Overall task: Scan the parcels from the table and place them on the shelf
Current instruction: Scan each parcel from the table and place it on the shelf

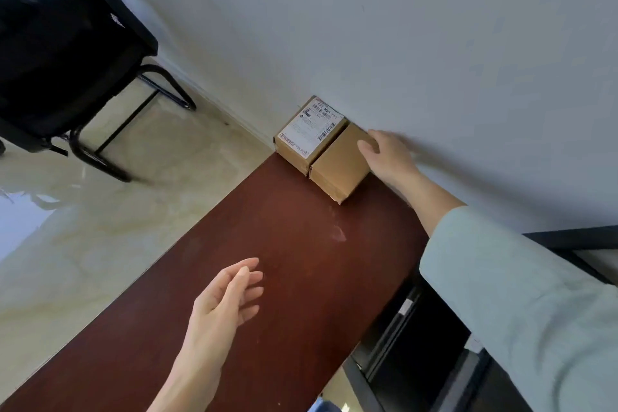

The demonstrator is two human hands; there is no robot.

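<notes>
Two small cardboard parcels stand side by side at the far end of the dark red table point(267, 278), against the white wall. The left parcel point(307, 134) shows a white shipping label with barcodes on top. The right parcel point(337, 164) is plain brown on top. My right hand point(388, 157) rests on the right parcel's far right edge, with the thumb on its top and the fingers down its side. My left hand point(227, 298) hovers over the middle of the table, fingers apart, holding nothing.
A black mesh chair point(67, 43) stands on the pale marble floor to the left of the table. Dark metal framing point(418, 344) lies right of the table's edge, below my light green sleeve. The wall runs along the table's far side.
</notes>
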